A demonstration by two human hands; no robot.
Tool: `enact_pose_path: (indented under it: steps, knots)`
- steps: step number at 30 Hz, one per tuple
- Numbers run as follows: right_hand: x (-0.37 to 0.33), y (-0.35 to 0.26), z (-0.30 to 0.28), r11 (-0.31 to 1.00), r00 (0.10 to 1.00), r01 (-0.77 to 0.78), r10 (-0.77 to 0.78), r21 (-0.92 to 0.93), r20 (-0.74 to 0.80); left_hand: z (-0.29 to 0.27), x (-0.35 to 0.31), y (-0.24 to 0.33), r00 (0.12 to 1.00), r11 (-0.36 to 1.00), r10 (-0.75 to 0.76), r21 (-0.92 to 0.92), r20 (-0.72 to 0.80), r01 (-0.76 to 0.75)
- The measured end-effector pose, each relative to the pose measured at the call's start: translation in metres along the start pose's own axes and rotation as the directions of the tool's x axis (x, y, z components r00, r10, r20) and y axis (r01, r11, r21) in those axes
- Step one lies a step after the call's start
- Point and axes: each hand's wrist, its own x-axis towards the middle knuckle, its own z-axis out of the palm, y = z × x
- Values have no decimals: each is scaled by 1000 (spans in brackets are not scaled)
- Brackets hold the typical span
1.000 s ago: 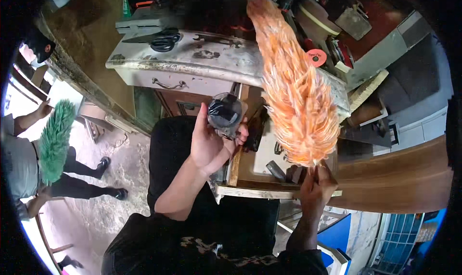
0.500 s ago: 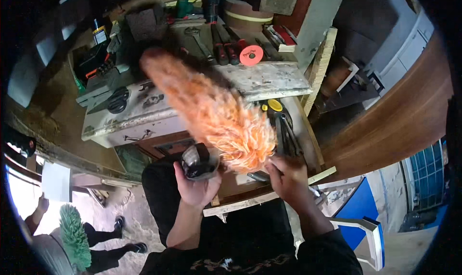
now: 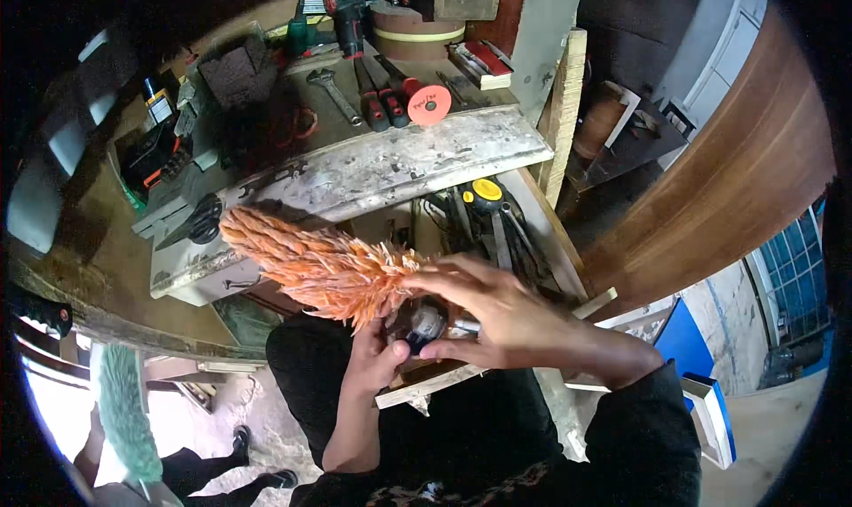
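An orange fluffy duster (image 3: 311, 263) slants across the front of the workbench, its fluffy end beside my hands. My right hand (image 3: 497, 312) is closed at the duster's lower right end, its fingers bent over it and the thumb low. What exactly the fingers grip there is partly hidden. Just below, my left hand (image 3: 377, 361) is wrapped round a small, clear, rounded container (image 3: 426, 322) with something dark in it. My right thumb is close to this container; I cannot tell whether they touch. Both hands are above the open drawer (image 3: 532, 210).
In the drawer lies a yellow-and-black tape measure (image 3: 485, 193) among hand tools. On the worn bench are a wrench (image 3: 335, 94), a pink disc (image 3: 429, 105), red-and-black handled tools and a power drill (image 3: 348, 19). At lower left another person holds a green duster (image 3: 129, 409).
The orange duster has swung downward and to the left and now lies lower. My hands have come together, with the clear container shifted right. The whole view has shifted slightly.
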Motion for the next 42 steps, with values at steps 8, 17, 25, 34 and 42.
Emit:
enact_pose_path:
  steps: [8, 17, 25, 34, 42]
  knots:
    - [5, 7, 3, 990, 975, 113, -128, 87, 182, 0, -5, -3, 999, 997, 8, -83, 31, -6]
    - [6, 23, -22, 978, 986, 168, -167, -121, 12, -5, 1, -14, 996, 891, 62, -454, 57, -29]
    - [37, 102, -80, 866, 820, -325, 458, 380, -342, 4, 7, -2, 999, 932, 37, -361, 33, -22]
    - [91, 239, -105, 389, 549, -233, 809, 891, -209, 1, 7, -3, 999, 960, 2, -280, -54, -17]
    - [116, 281, -106, 495, 492, -293, 811, 818, -315, 5, 3, -2, 996, 957, -33, -289, -86, 7]
